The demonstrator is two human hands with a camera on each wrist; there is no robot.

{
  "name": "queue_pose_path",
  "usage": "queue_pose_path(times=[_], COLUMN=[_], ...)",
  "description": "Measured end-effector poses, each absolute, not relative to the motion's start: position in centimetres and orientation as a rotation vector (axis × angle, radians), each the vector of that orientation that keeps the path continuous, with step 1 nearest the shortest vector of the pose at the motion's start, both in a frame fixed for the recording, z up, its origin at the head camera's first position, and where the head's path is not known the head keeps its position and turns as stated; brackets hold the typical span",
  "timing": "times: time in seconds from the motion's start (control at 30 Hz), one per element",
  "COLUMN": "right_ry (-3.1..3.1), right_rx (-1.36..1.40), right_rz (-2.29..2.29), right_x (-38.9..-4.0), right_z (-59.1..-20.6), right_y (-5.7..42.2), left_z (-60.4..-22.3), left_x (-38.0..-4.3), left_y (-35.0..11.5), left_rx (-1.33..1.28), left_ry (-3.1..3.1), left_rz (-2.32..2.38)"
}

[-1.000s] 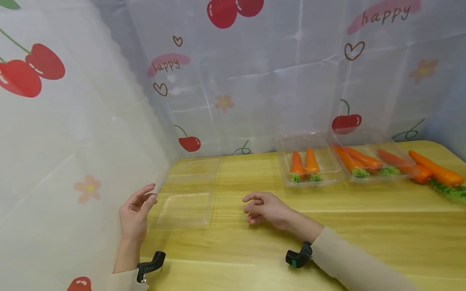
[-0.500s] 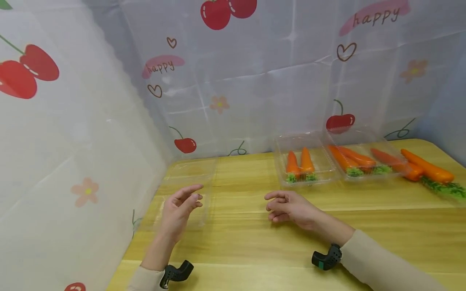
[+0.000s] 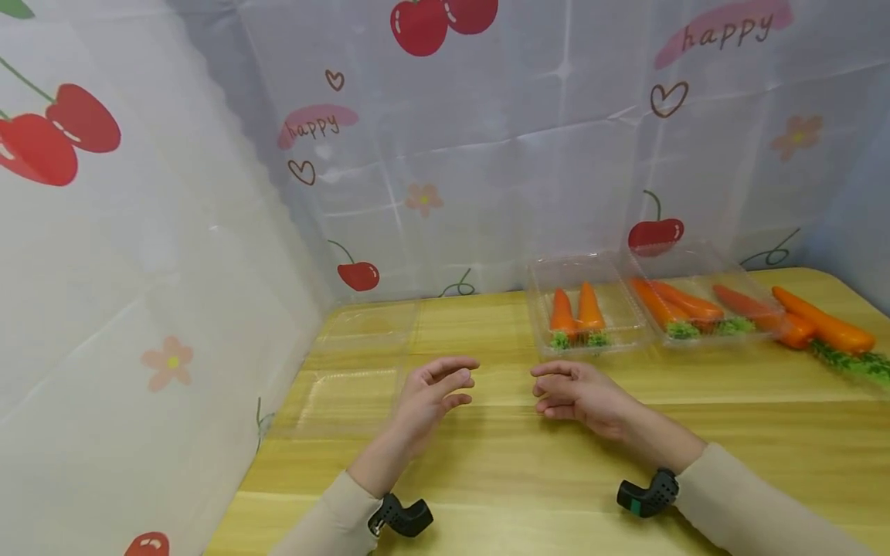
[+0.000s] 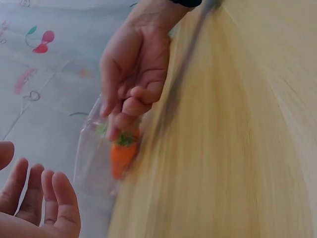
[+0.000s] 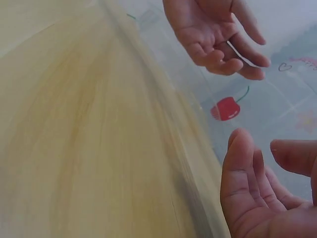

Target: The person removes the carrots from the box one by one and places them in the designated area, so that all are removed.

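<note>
My left hand hovers over the middle of the wooden table, fingers loosely bent and holding nothing. Facing it across a small gap is my right hand, also with nothing in its relaxed fingers. Left of the left hand lies a clear plastic box, its lid part folded back. Behind the right hand stands a clear box with two carrots in it. Beside that, another clear box holds several carrots. In the right wrist view both hands show, palms partly turned to each other.
At the far right of the table lie loose carrots with green tops, next to the boxes. A white cloth printed with cherries hangs along the back. A similar cloth covers the left side.
My left hand has moved right, from the cloth at the left to the middle of the table. My right hand has shifted a little right. The boxes and carrots have stayed put.
</note>
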State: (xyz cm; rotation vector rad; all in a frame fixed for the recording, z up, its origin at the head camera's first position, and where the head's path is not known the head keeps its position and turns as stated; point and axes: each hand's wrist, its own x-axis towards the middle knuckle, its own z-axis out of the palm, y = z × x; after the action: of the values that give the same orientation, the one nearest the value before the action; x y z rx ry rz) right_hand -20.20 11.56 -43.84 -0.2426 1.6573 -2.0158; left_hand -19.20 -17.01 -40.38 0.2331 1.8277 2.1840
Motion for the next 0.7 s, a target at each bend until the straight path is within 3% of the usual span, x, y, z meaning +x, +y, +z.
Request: queue_pose_path(times=[0.4, 0.7], right_ry=[1.674, 1.653], right_rx=[-0.002, 0.029], right_rz=[-2.156, -2.168], right_x=[-20.4, -20.6], right_z=[-44.1, -44.1], right_y=[14.2, 14.6], left_z=[-43.0, -43.7], left_x=[-21.8, -24.5], left_y=[-11.8, -8.7], left_rx=[0.137, 0.067], left_ry=[1.791, 1.755], left_rz=[2.112, 2.172])
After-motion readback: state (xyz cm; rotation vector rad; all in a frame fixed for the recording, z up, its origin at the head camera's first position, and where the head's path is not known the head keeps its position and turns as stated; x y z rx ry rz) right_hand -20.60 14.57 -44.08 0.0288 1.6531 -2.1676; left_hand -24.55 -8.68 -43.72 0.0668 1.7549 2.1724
